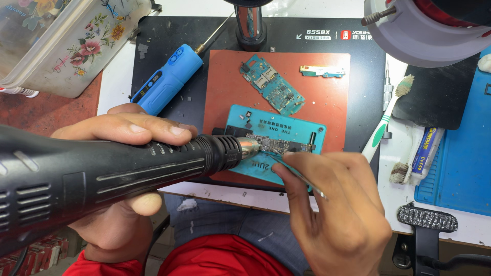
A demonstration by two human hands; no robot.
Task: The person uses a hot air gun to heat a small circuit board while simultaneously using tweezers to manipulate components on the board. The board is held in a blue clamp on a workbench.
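Both hands engaged: my left hand (120, 153) grips the hot-air gun (102, 171) aimed at the clamped circuit board (279, 144), while my right hand (337, 204) pinches tweezers (299, 175) there for steadiness.

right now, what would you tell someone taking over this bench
Left hand grips the black hot-air gun, its nozzle at the narrow circuit board clamped in the teal holder. Right hand holds metal tweezers, tips at the same board. A second teal board and a small strip board lie loose on the red-brown mat. The blue electric screwdriver lies unused. Whether any part has come off cannot be seen.
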